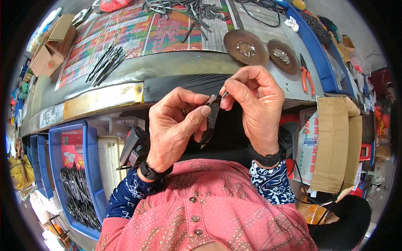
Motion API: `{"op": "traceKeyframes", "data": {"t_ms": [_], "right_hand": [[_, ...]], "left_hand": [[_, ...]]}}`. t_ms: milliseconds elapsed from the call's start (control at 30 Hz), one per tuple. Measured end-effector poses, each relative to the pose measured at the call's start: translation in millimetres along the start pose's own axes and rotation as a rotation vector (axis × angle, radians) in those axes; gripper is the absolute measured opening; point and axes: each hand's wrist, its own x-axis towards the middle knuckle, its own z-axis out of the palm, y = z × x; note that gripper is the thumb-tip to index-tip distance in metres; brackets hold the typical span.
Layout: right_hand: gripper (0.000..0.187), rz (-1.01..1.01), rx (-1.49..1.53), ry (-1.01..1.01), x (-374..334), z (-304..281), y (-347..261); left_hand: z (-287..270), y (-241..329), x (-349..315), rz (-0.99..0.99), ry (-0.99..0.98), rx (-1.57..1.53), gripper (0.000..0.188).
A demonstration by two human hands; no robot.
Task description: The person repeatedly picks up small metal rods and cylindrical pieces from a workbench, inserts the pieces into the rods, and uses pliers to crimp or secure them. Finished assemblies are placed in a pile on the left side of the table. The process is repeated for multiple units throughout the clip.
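My left hand (173,121) is closed, pinching a small clear-tipped piece (211,99) between thumb and index finger; what the piece is, I cannot make out. Close by on the right, my right hand (261,104) pinches a tiny thin piece (225,94) that looks dark and metallic. The two pieces are near each other with a small gap between them. Both hands are in front of the bench's black-covered front edge (180,86). Just beyond my right hand stand a brown dish (231,38) with small metal parts and a smaller brown dish (293,67) with silvery bits.
Red-handled pliers (310,81) lie right of the dishes. Black strips (106,65) rest on printed sheets at the left, with more strips (199,12) at the back. A blue bin (87,146) of black strips is at lower left. An open cardboard box (335,138) stands at right.
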Motion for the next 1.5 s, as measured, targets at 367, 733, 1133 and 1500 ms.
{"op": "traceKeyframes", "data": {"t_ms": [367,733,1133,1500], "right_hand": [[0.012,0.025,0.006,0.037,-2.8,8.2,0.4],[0.011,0.015,-0.099,-0.024,1.0,6.3,0.5],[0.010,0.017,-0.102,-0.039,4.0,6.2,5.3],[0.014,-0.063,-0.159,-0.001,2.9,1.1,9.9]], "left_hand": [[3.4,0.8,-2.1,0.010,0.027,0.019,0.009],[0.5,-0.1,-4.8,0.057,0.040,0.074,0.010],[0.2,-5.9,-0.5,0.155,0.057,0.197,0.010],[-0.5,-4.0,6.9,0.056,0.014,0.082,0.008]]}}
